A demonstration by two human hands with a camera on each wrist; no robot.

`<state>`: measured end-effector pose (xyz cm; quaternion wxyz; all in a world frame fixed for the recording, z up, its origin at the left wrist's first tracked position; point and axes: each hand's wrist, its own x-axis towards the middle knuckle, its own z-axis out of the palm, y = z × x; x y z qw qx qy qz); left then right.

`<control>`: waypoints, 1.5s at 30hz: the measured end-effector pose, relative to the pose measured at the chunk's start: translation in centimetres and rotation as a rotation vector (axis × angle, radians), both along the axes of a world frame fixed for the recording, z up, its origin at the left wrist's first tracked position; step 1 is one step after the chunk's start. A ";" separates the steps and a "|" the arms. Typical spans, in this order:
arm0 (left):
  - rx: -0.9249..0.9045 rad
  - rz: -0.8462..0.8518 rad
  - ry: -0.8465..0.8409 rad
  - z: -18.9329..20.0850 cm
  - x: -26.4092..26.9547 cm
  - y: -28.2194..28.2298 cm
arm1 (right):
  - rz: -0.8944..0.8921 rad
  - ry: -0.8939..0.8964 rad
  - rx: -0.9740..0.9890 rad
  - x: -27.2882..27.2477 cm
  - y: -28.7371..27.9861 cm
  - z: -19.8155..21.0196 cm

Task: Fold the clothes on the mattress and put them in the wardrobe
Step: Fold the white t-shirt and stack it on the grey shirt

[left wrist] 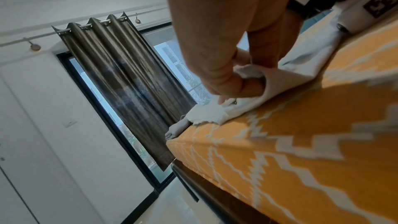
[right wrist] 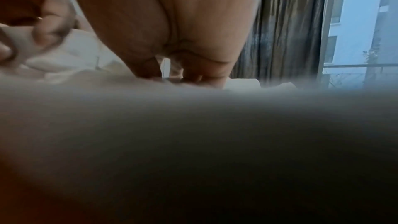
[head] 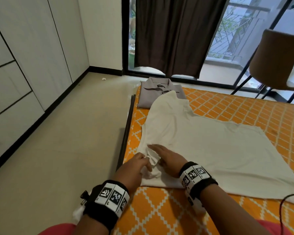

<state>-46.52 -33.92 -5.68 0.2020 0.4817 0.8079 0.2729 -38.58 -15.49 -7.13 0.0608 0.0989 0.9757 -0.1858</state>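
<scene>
A white T-shirt [head: 202,146] lies spread on the orange patterned mattress [head: 255,109], one side folded inward. My left hand [head: 137,165] pinches a bunched white sleeve [head: 152,162] at the shirt's near left corner; the left wrist view shows the left hand [left wrist: 232,81] with its fingers curled round the sleeve [left wrist: 277,81]. My right hand [head: 166,156] lies flat on the shirt beside it, fingers straight. In the right wrist view the right hand [right wrist: 185,67] presses down on the white T-shirt [right wrist: 86,74]. A folded grey polo shirt [head: 158,92] sits at the mattress's far corner.
White wardrobe doors [head: 24,65] line the left wall across a strip of bare floor [head: 66,141]. A dark curtain [head: 176,34] hangs over the glass door behind the mattress. A brown chair [head: 275,61] stands at the far right. A black cable [head: 165,209] trails near my right arm.
</scene>
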 end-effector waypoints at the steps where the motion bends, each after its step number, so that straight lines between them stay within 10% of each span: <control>1: -0.020 0.014 0.024 -0.1 -0.2 -0.1 | -0.018 0.003 -0.004 -0.3 0.1 0.0; 11: 0.130 0.288 -0.090 -0.8 -1.0 0.5 | -0.388 0.625 -0.259 2.4 3.2 4.4; 19: 0.140 0.399 -0.126 -0.7 -0.5 0.5 | -0.405 -0.195 0.114 6.6 2.8 4.0; 27: 0.128 0.435 -0.096 -0.9 -1.9 -0.3 | -0.148 -0.101 0.285 4.8 -0.7 3.4; 35: 0.028 0.535 -0.089 -1.8 -3.1 -1.3 | -0.444 -0.297 0.419 5.9 1.5 4.8; 40: 0.045 0.531 -0.116 -1.9 -3.1 -1.2 | -0.539 0.138 0.052 4.8 2.4 3.3; 45: 0.092 0.450 -0.089 -1.4 -3.0 -1.3 | -0.443 -0.109 -0.035 3.4 2.1 1.4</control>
